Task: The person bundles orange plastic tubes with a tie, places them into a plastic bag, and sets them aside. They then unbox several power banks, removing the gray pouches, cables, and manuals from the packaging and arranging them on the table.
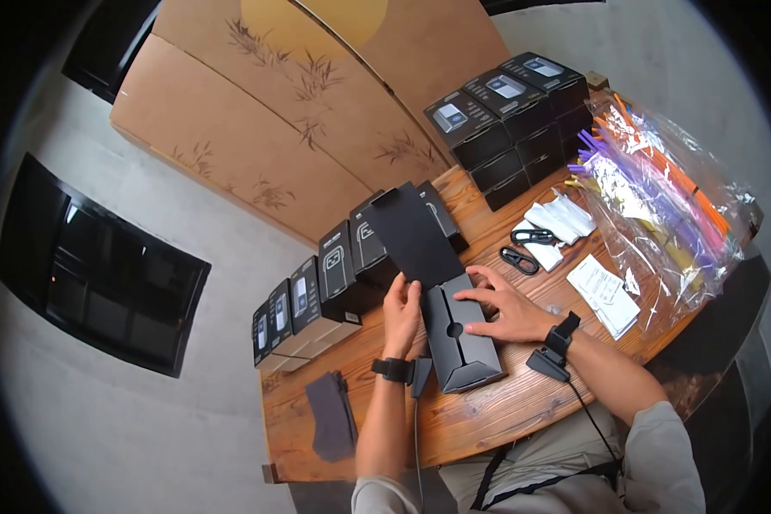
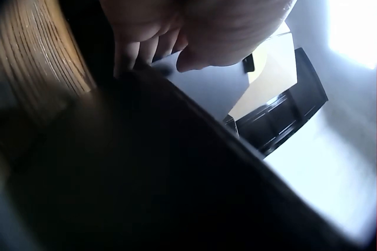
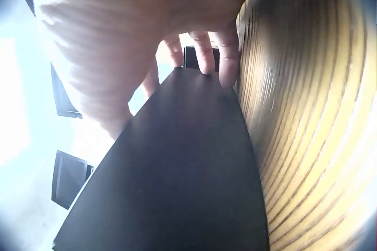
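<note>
A long dark box point(image 1: 467, 347) lies on the wooden table with its lid point(image 1: 418, 236) standing up at the far end. Two grey inner flaps cover the inside, meeting along a middle slit with a round cutout point(image 1: 455, 329). My left hand point(image 1: 400, 315) is at the box's left side near the lid hinge; its thumb and fingertips touch the box there. Over the right edge lies my right hand point(image 1: 510, 310), thumb and index finger on the flap. Its other fingers point(image 3: 202, 57) reach down by the box's far right side. What lies under the flaps is hidden.
Black boxes point(image 1: 336, 261) form a row at the left, with more stacked point(image 1: 510, 111) at the back right. Two coiled black cables point(image 1: 520, 259), white packets point(image 1: 561, 223), leaflets point(image 1: 604, 295) and a plastic bag of coloured strips point(image 1: 660, 197) lie right; a dark cloth point(image 1: 330, 417) lies front left.
</note>
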A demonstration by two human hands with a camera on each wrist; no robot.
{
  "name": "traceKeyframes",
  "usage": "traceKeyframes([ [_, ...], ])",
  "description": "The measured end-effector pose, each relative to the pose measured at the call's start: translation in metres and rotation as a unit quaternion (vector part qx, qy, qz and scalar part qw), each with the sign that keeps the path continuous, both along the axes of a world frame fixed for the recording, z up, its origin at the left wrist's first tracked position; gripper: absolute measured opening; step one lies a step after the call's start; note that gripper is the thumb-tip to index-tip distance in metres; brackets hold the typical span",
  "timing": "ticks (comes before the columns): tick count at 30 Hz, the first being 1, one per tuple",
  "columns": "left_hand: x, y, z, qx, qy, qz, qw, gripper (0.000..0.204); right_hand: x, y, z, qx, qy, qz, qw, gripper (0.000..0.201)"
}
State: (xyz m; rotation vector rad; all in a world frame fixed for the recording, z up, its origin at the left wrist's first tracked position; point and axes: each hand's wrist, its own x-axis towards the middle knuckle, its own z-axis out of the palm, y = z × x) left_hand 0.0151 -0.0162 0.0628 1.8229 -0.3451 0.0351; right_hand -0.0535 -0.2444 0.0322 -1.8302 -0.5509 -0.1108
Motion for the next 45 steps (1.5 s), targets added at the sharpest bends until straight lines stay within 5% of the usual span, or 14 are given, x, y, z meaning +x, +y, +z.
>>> traceKeyframes([
  [8, -0.011, 0.005, -0.001, 0.036, 0.021, -0.075, 0.996, 0.057, -0.004, 0.0, 0.007, 0.033, 0.027, -0.027, 0.999, 0.053],
  [17, -0.058, 0.019, 0.005, 0.032, 0.02, -0.06, 0.997, 0.077, -0.006, 0.005, 0.01, -0.022, -0.156, -0.043, 0.987, 0.042],
  [20, -0.067, 0.023, 0.004, 0.216, -0.086, -0.09, 0.968, 0.076, -0.012, 0.007, 0.014, -0.044, -0.185, 0.002, 0.982, 0.039],
  [36, -0.077, 0.0, 0.005, 0.157, -0.021, -0.025, 0.987, 0.072, -0.016, 0.007, 0.017, 0.016, -0.166, 0.017, 0.986, 0.024],
  [45, -0.072, -0.024, 0.019, 0.212, -0.053, -0.033, 0.975, 0.079, -0.008, -0.001, 0.012, 0.215, 0.0, -0.064, 0.975, 0.023],
])
